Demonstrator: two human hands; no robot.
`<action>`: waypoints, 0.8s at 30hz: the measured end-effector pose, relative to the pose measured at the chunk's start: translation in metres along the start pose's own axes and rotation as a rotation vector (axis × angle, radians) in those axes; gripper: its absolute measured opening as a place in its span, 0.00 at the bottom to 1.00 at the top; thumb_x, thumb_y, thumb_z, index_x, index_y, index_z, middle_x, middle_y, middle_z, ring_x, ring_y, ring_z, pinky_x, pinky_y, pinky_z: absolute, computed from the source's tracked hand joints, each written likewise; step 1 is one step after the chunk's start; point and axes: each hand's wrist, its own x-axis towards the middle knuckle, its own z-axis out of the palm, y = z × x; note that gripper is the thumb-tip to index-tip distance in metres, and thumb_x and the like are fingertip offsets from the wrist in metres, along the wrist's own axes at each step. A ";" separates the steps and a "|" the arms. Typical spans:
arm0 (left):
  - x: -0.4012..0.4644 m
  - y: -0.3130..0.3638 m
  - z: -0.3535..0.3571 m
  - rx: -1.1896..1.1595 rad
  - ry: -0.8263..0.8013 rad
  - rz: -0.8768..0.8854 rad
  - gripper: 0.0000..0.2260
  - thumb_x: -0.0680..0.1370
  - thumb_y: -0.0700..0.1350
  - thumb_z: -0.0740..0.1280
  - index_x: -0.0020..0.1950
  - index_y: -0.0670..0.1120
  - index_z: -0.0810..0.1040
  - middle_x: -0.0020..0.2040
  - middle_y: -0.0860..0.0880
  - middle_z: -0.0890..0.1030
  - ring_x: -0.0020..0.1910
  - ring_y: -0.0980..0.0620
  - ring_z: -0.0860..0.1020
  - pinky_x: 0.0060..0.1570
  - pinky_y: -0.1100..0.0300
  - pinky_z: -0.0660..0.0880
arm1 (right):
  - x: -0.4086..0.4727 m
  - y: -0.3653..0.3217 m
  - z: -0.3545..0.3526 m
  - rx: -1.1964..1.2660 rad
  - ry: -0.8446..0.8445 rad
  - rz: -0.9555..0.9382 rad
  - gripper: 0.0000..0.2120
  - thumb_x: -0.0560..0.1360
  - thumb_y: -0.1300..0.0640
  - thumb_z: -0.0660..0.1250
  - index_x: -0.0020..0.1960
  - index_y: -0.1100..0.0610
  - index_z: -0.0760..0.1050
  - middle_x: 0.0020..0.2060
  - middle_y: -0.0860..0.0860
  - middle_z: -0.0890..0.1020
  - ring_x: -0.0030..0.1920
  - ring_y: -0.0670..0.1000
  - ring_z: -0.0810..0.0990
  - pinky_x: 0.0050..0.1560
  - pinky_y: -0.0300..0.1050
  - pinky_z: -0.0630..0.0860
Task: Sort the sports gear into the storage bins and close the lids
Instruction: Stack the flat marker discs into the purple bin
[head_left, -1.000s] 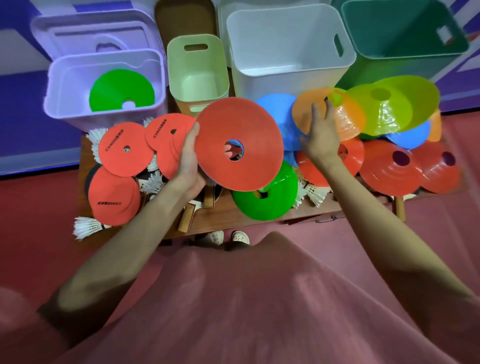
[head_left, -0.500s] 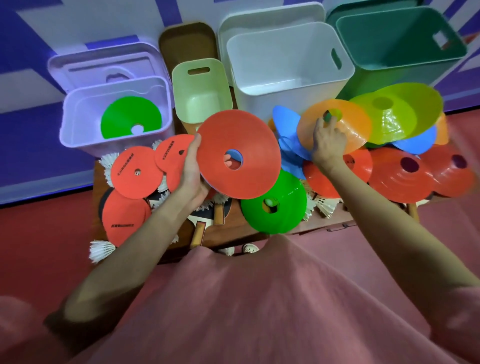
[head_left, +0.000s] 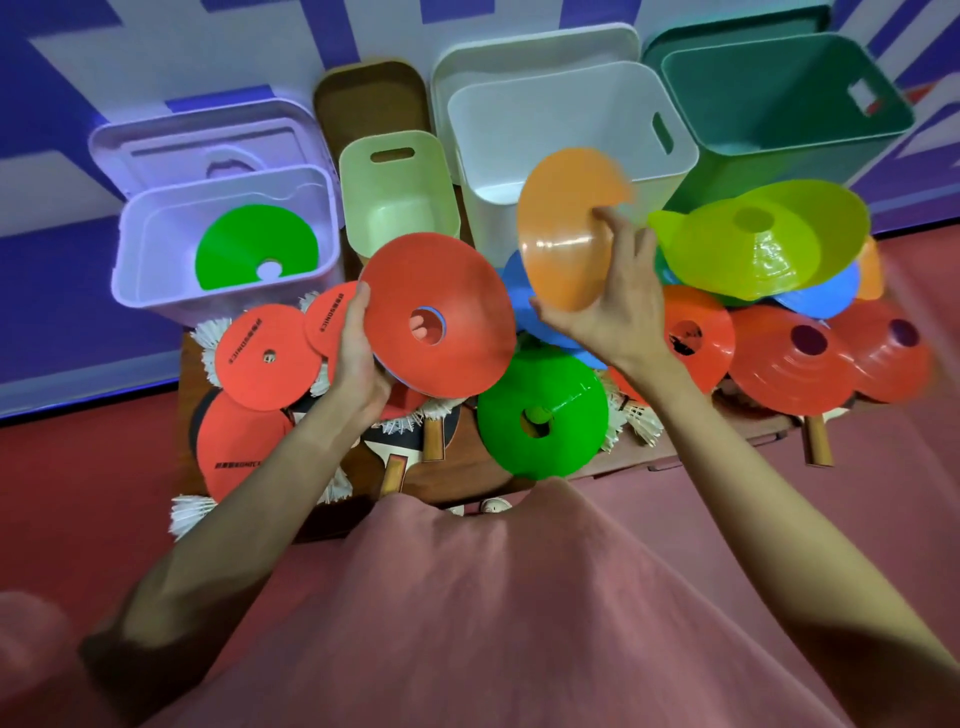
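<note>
Above the cluttered worktop (head_left: 467, 467), two bare hands each carry a disc cone. Left hand (head_left: 358, 353): fingers curled round the rim of a red cone (head_left: 436, 312), with a blue edge showing beneath, so probably a small stack kept together for one drop. Right hand (head_left: 608, 306): thumb and fingers pinching an orange cone (head_left: 566, 228), tilted on edge and blurred, raised in front of the white bin (head_left: 566, 130); likely being gathered onto the stack or carried to a bin. Lavender bin (head_left: 171, 249): open, lid upright behind, one green cone (head_left: 249, 244) inside, apparently the cone bin. Pale green bin (head_left: 400, 192) and dark green bin (head_left: 779, 104): open, nothing seen inside. Unsorted on the worktop: green cone (head_left: 545, 410), yellow-green cones (head_left: 753, 244), red cones (head_left: 805, 358), flat red discs (head_left: 260, 358), shuttlecocks (head_left: 189, 512), paddle handles (head_left: 434, 439). Surface: low brown wood. Room: red floor (head_left: 78, 493), purple-and-white wall (head_left: 104, 78). Task judged early; all lids open.
</note>
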 end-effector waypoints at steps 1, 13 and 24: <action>0.000 0.000 -0.001 -0.007 -0.001 0.002 0.19 0.82 0.57 0.54 0.59 0.46 0.78 0.51 0.46 0.85 0.52 0.49 0.82 0.48 0.56 0.80 | -0.006 -0.006 0.000 0.076 -0.016 -0.036 0.45 0.58 0.37 0.70 0.69 0.55 0.63 0.56 0.56 0.70 0.52 0.54 0.74 0.44 0.45 0.71; -0.001 -0.009 -0.006 0.023 0.058 0.012 0.16 0.82 0.56 0.55 0.57 0.50 0.78 0.52 0.49 0.84 0.50 0.49 0.82 0.53 0.51 0.78 | -0.024 -0.027 0.035 0.874 -0.312 0.469 0.18 0.84 0.54 0.46 0.59 0.55 0.74 0.54 0.49 0.81 0.55 0.44 0.78 0.59 0.38 0.72; -0.003 -0.015 0.017 0.068 0.044 -0.042 0.18 0.81 0.59 0.55 0.56 0.50 0.79 0.53 0.44 0.84 0.54 0.44 0.81 0.57 0.46 0.76 | -0.022 0.018 0.066 0.243 -0.092 0.200 0.17 0.80 0.54 0.54 0.64 0.58 0.73 0.51 0.57 0.70 0.48 0.43 0.67 0.52 0.48 0.71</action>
